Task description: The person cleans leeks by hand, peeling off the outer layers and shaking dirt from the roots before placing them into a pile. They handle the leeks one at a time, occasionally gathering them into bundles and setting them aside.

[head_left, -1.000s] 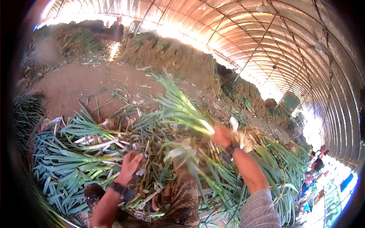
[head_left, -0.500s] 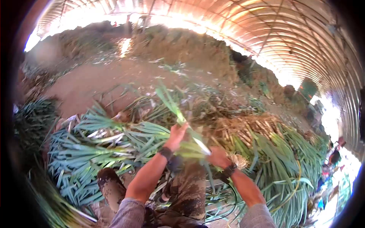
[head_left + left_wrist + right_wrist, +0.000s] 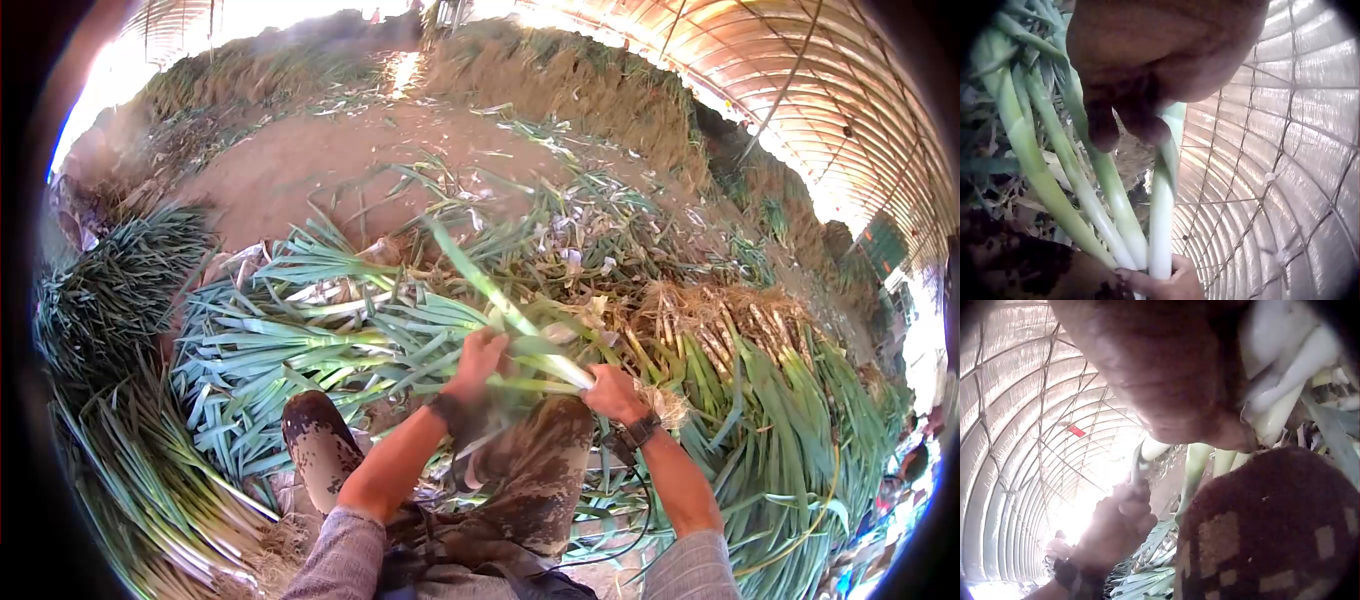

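Note:
In the head view my right hand (image 3: 615,395) grips a few leeks (image 3: 568,370) by their white ends, above the right knee. Their green tops slant up and left. My left hand (image 3: 478,362) is farther up the stalks, left of the right hand. In the left wrist view, its thumb and fingers pinch one leek (image 3: 1162,187) where white turns to green. Other leeks (image 3: 1113,194) run beside it, down to the right hand (image 3: 1175,284). The right wrist view shows the left hand (image 3: 1116,528) with its fingers curled at a stalk; the right palm covers the white ends.
A pile of leafy leeks (image 3: 270,345) lies left of the knees. More leeks (image 3: 760,400), roots outward, lie at the right. Leeks with white stems (image 3: 170,490) fill the lower left. Peeled scraps (image 3: 580,240) litter the soil ahead. A cable (image 3: 648,490) hangs from the right wrist.
The right hand has brought the leeks down and closer to the knees. The left hand has come from the left-hand pile up to the held stalks. The head view has turned left.

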Tool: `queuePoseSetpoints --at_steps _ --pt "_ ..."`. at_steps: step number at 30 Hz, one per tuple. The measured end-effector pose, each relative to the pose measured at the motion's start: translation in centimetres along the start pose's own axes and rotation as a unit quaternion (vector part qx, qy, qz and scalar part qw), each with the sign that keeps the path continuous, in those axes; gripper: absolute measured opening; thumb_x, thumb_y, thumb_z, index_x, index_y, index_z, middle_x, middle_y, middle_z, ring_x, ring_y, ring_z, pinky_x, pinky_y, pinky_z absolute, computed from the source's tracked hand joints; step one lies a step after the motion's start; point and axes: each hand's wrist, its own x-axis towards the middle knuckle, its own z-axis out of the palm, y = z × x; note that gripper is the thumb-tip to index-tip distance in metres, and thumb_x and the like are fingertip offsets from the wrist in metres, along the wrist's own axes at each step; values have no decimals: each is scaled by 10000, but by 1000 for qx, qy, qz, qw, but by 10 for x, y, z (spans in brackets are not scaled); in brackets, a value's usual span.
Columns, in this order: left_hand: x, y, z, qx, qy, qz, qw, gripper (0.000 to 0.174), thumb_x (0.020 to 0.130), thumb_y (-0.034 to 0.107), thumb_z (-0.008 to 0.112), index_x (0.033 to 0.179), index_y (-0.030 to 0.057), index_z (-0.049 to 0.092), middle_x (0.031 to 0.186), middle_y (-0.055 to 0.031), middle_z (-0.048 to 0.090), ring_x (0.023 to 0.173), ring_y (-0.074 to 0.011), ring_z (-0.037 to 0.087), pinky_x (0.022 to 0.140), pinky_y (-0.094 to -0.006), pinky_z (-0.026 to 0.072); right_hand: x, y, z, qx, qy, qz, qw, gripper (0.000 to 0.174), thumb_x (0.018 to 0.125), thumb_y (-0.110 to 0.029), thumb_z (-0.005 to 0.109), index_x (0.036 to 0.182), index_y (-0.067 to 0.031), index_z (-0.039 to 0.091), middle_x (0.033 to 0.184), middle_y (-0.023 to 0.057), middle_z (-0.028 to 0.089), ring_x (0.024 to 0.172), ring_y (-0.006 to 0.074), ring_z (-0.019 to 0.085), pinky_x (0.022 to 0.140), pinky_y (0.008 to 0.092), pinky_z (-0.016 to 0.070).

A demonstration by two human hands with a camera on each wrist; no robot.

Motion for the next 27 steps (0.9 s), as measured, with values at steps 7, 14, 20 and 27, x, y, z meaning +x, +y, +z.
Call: queuePoseSetpoints --at_steps 7,14,20,27 --pt "-43 -11 -9 122 3 -88 989 265 959 226 546 961 -34 598 627 -69 613 504 -154 598 431 -308 493 -3 2 8 -20 22 -21 999 375 728 -202 698 1059 -31 651 899 224 669 790 390 641 715 476 498" --pt "-59 30 2 -61 -33 -120 990 509 922 471 595 1116 4 540 980 -113 642 806 -181 635 687 -325 535 4 13 12 68 64 4 996 460 708 -310 712 1024 22 671 885 177 698 756 301 670 700 394 520" --pt "-27 -1 21 -92 10 -150 984 738 890 609 542 1269 -19 467 1184 -180 585 1081 -272 585 945 -430 449 4 1 -21 141 48 -17 989 372 715 -245 682 976 21 691 780 144 687 644 216 642 615 342 527" --pt "-25 -3 46 -411 56 -135 900 544 930 530 512 1219 68 504 1171 -133 552 1071 -278 524 983 -454 417 -34 -43 -5 353 -14 25 935 256 760 -195 726 895 16 676 800 94 673 664 171 621 588 292 495"
